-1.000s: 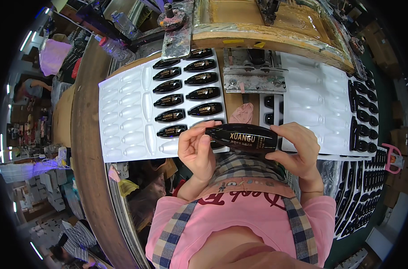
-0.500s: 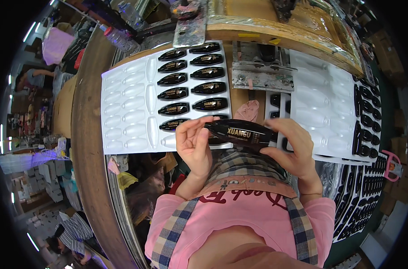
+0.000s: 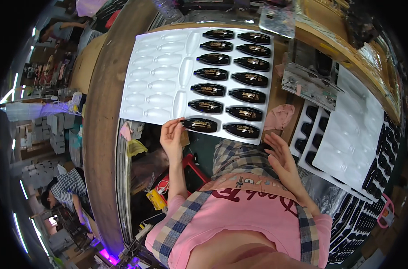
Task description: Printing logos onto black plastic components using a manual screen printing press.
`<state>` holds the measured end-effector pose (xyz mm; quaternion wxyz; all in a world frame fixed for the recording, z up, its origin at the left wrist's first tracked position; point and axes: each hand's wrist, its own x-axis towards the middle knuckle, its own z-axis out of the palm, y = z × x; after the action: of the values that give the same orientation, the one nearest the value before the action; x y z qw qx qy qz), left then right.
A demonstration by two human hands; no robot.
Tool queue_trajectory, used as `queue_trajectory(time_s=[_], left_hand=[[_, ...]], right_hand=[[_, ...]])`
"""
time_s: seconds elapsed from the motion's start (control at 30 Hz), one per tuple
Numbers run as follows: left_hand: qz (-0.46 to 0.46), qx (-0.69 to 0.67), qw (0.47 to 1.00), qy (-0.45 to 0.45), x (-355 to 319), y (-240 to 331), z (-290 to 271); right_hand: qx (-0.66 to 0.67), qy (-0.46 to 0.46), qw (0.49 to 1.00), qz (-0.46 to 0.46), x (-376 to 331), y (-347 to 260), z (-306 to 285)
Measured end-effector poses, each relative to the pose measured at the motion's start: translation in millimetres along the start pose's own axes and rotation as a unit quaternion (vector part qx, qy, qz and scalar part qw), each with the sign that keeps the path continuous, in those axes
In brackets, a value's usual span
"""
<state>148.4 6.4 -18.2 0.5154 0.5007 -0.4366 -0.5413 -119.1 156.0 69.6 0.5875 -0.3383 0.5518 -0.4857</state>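
Observation:
A white moulded tray (image 3: 182,71) lies on the workbench, holding two columns of glossy black, tapered plastic casings with gold print in its right part. At the near left end of those columns lies one black casing (image 3: 199,125). My left hand (image 3: 171,138) has its fingers pinched together at that casing's left tip, by the tray's near edge. Stretched out with fingers apart, my right hand (image 3: 282,158) is empty beside the tray's near right corner. A crumpled pink cloth (image 3: 279,116) lies just beyond it.
A metal fixture (image 3: 311,85) stands right of the tray, under a wooden frame (image 3: 343,51). Further right are stacked white trays (image 3: 347,148) with more black parts. A long wooden beam (image 3: 103,112) runs along the left. Another person in stripes (image 3: 69,188) is at the lower left.
The casing held between both hands now lies in the tray's near row. My right hand has let go and opened; my left stays at its tip. The view has turned.

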Motion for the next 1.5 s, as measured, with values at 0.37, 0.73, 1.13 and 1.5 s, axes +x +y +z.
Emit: queue_trajectory(time_s=[0.37,0.73,1.13,1.5], left_hand=[[0.272,0.477,0.832,-0.073,9,-6,3],[0.255,0.571,0.772,-0.117,27,-12,-43],[0.272,0.579,0.762,-0.101,22,-15,-25],[0.451,0.278,0.83,-0.175,41,72,159]], right_hand=[[0.096,0.01,0.992,0.081,19,45,-7],[0.052,0.018,0.998,0.018,44,75,-5],[-0.067,0.007,0.997,0.043,5,36,-15],[-0.597,0.458,0.654,-0.079,-129,-115,-133]])
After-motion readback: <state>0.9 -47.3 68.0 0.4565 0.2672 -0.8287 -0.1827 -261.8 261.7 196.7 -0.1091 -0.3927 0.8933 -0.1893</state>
